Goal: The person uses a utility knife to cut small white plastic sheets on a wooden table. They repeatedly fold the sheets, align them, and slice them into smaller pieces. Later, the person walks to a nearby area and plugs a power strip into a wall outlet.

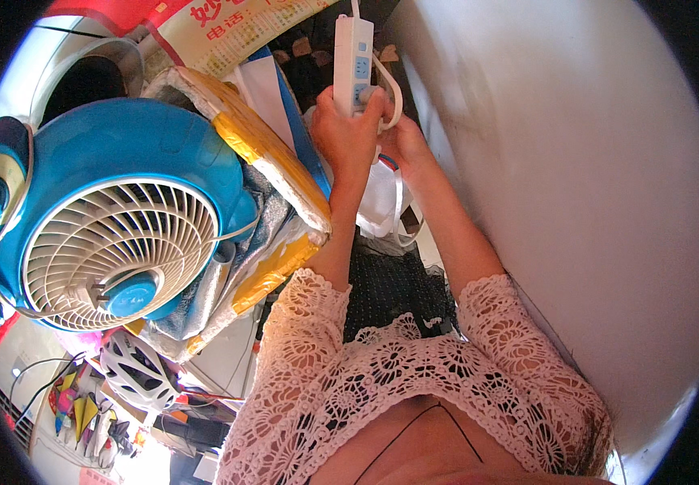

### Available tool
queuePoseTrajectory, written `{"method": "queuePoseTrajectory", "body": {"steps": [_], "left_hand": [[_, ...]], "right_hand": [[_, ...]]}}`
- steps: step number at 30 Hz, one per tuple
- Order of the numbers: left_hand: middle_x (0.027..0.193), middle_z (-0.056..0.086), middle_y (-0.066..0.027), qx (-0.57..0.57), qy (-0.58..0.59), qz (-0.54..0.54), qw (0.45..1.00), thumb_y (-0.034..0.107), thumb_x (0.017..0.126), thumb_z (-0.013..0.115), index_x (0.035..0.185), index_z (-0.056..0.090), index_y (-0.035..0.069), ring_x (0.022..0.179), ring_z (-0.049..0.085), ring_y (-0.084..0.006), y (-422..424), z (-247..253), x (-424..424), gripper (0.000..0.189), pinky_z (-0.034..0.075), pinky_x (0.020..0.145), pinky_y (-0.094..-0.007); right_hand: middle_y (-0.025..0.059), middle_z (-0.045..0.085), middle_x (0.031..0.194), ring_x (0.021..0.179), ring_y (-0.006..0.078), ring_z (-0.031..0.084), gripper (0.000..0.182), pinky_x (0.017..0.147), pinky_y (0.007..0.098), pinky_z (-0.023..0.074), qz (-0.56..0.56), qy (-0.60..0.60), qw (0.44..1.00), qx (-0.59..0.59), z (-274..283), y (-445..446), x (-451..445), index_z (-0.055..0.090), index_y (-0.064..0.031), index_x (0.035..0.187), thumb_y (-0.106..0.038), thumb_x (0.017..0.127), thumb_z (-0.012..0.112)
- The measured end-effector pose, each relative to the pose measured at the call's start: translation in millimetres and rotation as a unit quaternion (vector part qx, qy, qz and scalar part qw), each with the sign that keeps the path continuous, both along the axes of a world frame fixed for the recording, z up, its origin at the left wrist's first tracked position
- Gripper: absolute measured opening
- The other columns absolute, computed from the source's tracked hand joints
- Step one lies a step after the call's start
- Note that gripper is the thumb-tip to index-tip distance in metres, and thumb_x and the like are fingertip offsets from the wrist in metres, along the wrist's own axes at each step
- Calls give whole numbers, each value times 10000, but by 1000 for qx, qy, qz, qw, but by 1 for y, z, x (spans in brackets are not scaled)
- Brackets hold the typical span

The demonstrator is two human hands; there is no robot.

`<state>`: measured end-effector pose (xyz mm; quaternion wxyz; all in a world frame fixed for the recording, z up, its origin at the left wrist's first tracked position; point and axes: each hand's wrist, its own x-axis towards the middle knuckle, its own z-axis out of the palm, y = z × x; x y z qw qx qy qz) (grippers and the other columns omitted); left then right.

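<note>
A white power strip (344, 66) with blue sockets stands almost upright in front of me, and my left hand (343, 139) is closed around its lower end. A pale plug (367, 94) sits at the lower visible socket, beside the left thumb. From there a white cord (395, 103) loops down on the right. My right hand (407, 142) is at the strip's lower right side, close to the cord. Its fingers are mostly hidden behind the left hand, so its grip cannot be made out. Below both hands hangs a white object (376, 200) with a strap-like loop.
At left a blue fan (125, 133) with a white grille rests on a foam box (270, 176) edged with yellow tape and lined with foil. A pale flat panel (580, 182) rises close on my right. A white helmet (134, 370) lies at lower left. A printed sheet (222, 36) bears writing.
</note>
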<state>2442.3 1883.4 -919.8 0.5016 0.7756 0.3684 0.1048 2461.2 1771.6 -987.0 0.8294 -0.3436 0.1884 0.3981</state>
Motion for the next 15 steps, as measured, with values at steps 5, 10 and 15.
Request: {"method": "queuePoseTrajectory", "body": {"steps": [5,10,15], "left_hand": [[1017,733,-211,-24,1,23,999,392,777,882,1142,613,-24,905,731,-302,-2,-3,4,615,571,835,-406],[1007,733,-182,-77,-28,44,996,363,798,869,1131,611,-30,883,724,-257,1,0,1,576,574,819,-376],[1046,731,-186,-95,-44,40,994,366,808,869,1160,611,-26,921,721,-265,-2,-12,2,586,567,845,-377]], "right_hand": [[41,715,1147,1035,181,687,432,904,351,558,-11,-29,1000,-1,8,3,7,663,-103,1267,-441,998,637],[50,718,1085,911,148,693,436,764,304,562,37,-49,993,-99,17,11,10,674,-69,1237,-446,1024,622],[44,716,1040,872,132,680,423,737,293,547,11,-90,987,-133,5,8,7,696,-55,1191,-439,1034,611]]}}
